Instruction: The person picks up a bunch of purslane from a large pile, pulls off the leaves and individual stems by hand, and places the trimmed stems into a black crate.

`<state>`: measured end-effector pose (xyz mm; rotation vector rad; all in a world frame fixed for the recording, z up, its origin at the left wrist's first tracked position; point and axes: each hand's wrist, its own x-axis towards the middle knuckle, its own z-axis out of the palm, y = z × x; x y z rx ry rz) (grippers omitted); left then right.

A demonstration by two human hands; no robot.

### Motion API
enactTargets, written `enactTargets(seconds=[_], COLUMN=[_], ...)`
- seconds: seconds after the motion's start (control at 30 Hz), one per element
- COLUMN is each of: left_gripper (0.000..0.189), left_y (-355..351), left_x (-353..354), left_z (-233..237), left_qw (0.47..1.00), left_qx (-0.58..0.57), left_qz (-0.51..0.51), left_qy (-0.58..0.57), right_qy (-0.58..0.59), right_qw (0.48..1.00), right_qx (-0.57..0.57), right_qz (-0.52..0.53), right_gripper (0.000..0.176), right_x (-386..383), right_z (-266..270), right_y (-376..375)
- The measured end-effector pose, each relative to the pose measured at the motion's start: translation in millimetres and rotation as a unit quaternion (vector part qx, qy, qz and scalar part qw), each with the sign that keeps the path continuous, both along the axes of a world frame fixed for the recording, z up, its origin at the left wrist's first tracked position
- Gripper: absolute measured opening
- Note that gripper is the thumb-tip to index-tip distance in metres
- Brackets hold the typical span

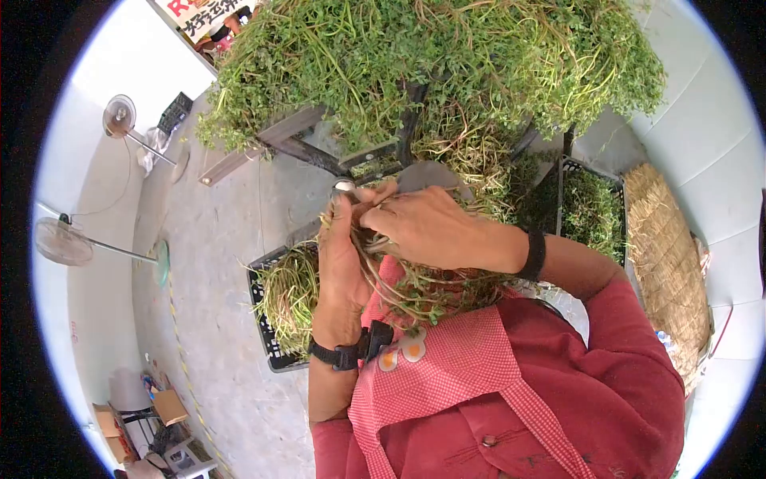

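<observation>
My left hand is closed round the stem ends of a bunch of leafy green stems, held in front of my apron. My right hand has its fingers curled on the same stem ends, close against my left hand. Leaves and thin stems of the bunch hang down toward my lap under my right forearm. A small white round thing shows at my left fingertips; its kind I cannot make out. Part of the stem ends is hidden by my fingers.
A big heap of leafy greens lies on a raised frame ahead. One black crate with cut stems stands left, another crate with greens right. A straw bundle leans by the wall. Standing fans are far left.
</observation>
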<state>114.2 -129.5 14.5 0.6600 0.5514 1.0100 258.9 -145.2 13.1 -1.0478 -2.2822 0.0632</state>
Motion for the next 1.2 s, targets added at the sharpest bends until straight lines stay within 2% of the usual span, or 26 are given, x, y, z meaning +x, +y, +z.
enactTargets(seconds=[0.13,0.2,0.33,0.4,0.53,0.6,0.63,0.7,0.73,0.77,0.8,0.83,0.87,0.9,0.93,0.97,1.0,1.07,1.1,1.13,1.2], left_gripper=[0.037,0.035,0.032,0.027,0.024,0.023,0.023,0.027,0.030,0.030,0.030,0.030,0.030,0.032,0.033,0.033,0.036,0.038,0.038,0.038,0.037], left_y=[-3,-3,-8,-5,-9,-11,-12,-9,-8,-5,0,5,10,14,18,22,26,27,28,29,28], left_x=[4,-2,-3,-8,-8,-7,-9,-9,-8,-9,-11,-13,-17,-24,-32,-40,-48,-59,-64,-68,-69], left_z=[3,4,8,4,-2,3,1,-3,4,0,-6,-10,-10,-10,-8,-6,-2,3,4,4,9], left_qw=[0.998,0.996,0.991,0.967,0.958,0.973,0.972,0.986,0.981,0.980,0.990,0.994,0.993,0.996,0.995,0.994,0.997,0.992,0.993,0.990,0.986], left_qx=[-0.010,-0.008,0.014,0.119,0.114,0.066,0.067,0.012,0.001,-0.001,-0.039,-0.078,-0.082,-0.083,-0.084,-0.090,-0.041,0.016,0.018,0.026,0.034], left_qz=[0.006,-0.080,-0.054,-0.142,-0.138,-0.131,-0.136,-0.073,-0.077,-0.092,-0.064,-0.034,-0.044,-0.028,-0.006,-0.005,0.005,0.003,0.020,0.013,0.018], left_qy=[0.059,0.043,0.121,0.176,0.225,0.179,0.179,0.147,0.177,0.176,0.123,0.070,0.072,0.005,-0.061,-0.059,-0.070,-0.122,-0.114,-0.136,-0.165], right_qy=[-0.052,-0.038,-0.036,-0.049,-0.044,0.006,0.007,0.074,0.073,0.104,0.133,0.133,0.158,0.184,0.173,0.172,0.168,0.211,0.154,0.066,-0.172], right_qw=[0.996,0.996,0.994,0.994,0.991,0.977,0.976,0.953,0.949,0.956,0.959,0.955,0.944,0.932,0.929,0.894,0.850,0.858,0.796,0.810,0.776], right_qx=[-0.075,-0.076,-0.096,-0.086,-0.102,-0.064,-0.063,-0.111,-0.112,-0.066,-0.019,-0.021,-0.034,-0.048,-0.015,-0.072,-0.128,0.054,-0.101,-0.084,0.012], right_qz=[-0.014,-0.005,-0.045,-0.035,-0.070,-0.203,-0.208,-0.271,-0.284,-0.268,-0.251,-0.264,-0.288,-0.308,-0.328,-0.407,-0.483,-0.466,-0.577,-0.577,-0.607], right_gripper=[0.035,0.030,0.024,0.023,0.022,0.027,0.027,0.033,0.033,0.027,0.021,0.021,0.023,0.026,0.028,0.027,0.027,0.027,0.029,0.031,0.037], right_x=[5,9,21,32,62,103,117,146,157,168,177,189,196,202,221,242,266,386,344,375,405], right_z=[12,11,8,13,13,-5,-11,-23,-37,-57,-63,-68,-68,-69,-80,-90,-94,-198,-133,-151,-190], right_y=[-1,2,7,9,17,32,31,26,26,25,20,12,5,1,-2,-10,-21,-26,-62,-75,-101])
